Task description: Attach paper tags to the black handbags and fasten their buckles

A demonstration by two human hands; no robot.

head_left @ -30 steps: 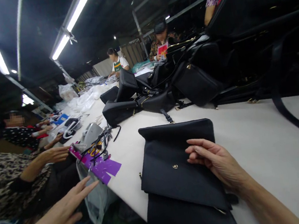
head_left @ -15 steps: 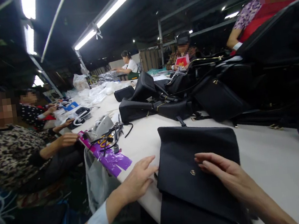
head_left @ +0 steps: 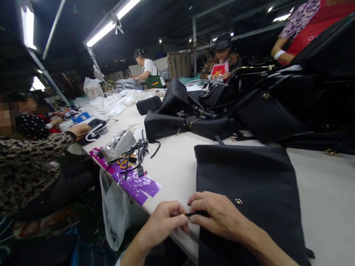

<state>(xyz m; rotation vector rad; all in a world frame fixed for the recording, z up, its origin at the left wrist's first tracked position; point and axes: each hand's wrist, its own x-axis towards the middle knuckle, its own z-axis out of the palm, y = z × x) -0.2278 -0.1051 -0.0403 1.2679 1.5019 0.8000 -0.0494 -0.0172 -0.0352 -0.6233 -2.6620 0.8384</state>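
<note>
Black bag (head_left: 246,167) is laid by the surface's (head_left: 338,204) left edge. Thin dark strap (head_left: 191,214) at bag's left side is pinched by both hands, left (head_left: 167,221) and right (head_left: 218,214). Purple tape (head_left: 137,186) is stuck farther along that edge.

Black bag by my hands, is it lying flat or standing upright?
Lying flat: the black bag spreads across the white table, its round metal fitting facing up.
</note>
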